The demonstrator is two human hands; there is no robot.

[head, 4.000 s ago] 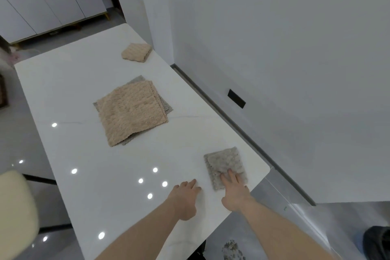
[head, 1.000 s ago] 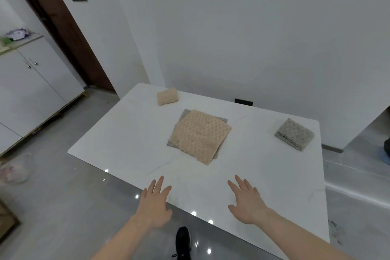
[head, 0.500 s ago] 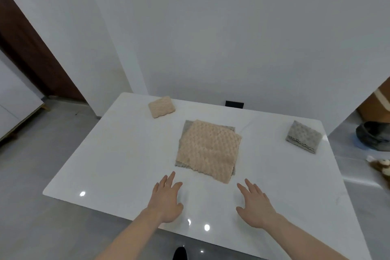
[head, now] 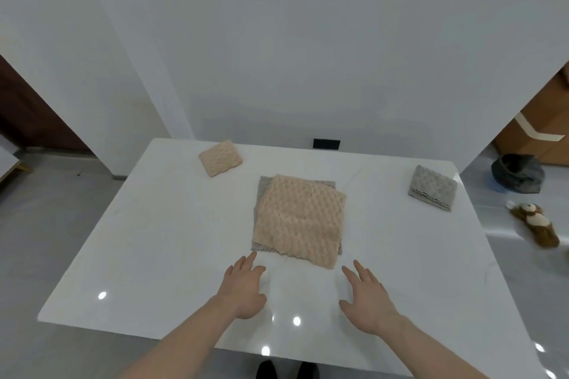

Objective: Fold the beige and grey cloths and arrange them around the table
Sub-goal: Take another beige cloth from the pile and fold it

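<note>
Midway through: two cloths already folded and set out, two left. Folded beige textured cloth (head: 220, 157) lying at eleven o'clock on the glossy white rectangular table (head: 160, 234), near the far left corner. Folded grey textured cloth (head: 432, 187) at two o'clock, close to the right edge. At the centre, unfolded beige waffle-textured cloth (head: 300, 220) spread flat atop an unfolded grey cloth (head: 261, 191), only the grey one's left border and far edge peeking out.

Left hand (head: 244, 288) flat and wide, fingers straight, holding nothing, reaching toward twelve o'clock with fingertips just short of the stack's near left corner. Right hand (head: 368, 301) likewise spread and empty, just beside the near right corner.

Step in hand, by the look of it: reaching in to start on the top beige cloth. Next move likely calls for pinching only that top layer at its near corners, lifting clear of the grey beneath, and folding away toward twelve o'clock. Worth avoiding: catching both layers at once.
</note>
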